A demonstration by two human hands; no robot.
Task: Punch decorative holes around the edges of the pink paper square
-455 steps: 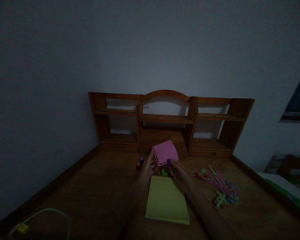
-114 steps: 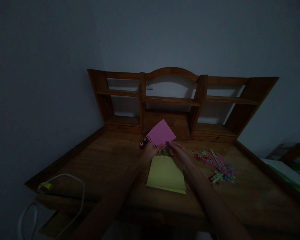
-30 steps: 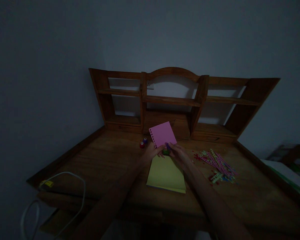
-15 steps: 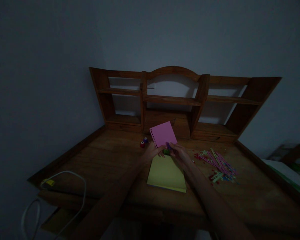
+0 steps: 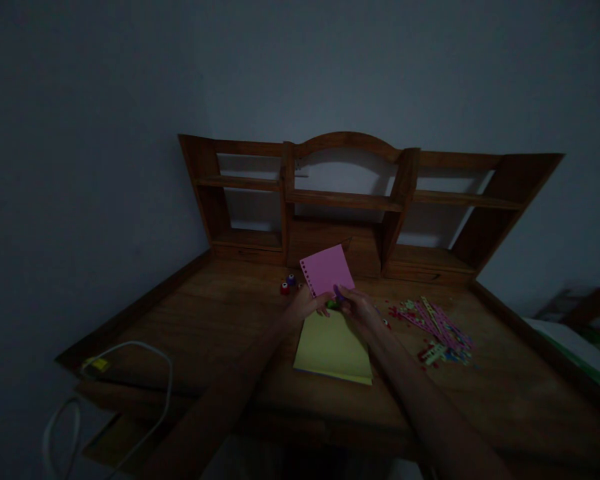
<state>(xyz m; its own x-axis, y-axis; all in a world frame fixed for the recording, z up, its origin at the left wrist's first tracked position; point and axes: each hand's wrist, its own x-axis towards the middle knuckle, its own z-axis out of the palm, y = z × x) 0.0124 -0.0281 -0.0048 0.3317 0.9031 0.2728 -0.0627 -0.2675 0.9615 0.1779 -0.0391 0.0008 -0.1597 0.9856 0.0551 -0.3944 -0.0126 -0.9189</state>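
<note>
A pink sheet of paper (image 5: 329,268) with a row of holes down its left edge is held raised and tilted. My left hand (image 5: 307,307) pinches its lower left part. My right hand (image 5: 356,303) is closed around a small purple craft punch (image 5: 339,292) at the sheet's lower right edge; fingers hide much of it. Between the hands a small green thing (image 5: 331,304) shows, its kind unclear. Below lies a stack of yellow paper (image 5: 334,347) on the wooden desk (image 5: 220,320).
Small red (image 5: 285,289) and purple (image 5: 291,280) round pieces with white tops stand left of the sheet. To the right lies a pile of pink punched strips (image 5: 433,319) with scattered confetti. A wooden shelf unit (image 5: 345,199) lines the back; a white cable (image 5: 167,373) hangs front left.
The pink sheet and the fingers have shifted very slightly. Less of the green thing shows between the hands. Both hands keep their grip.
</note>
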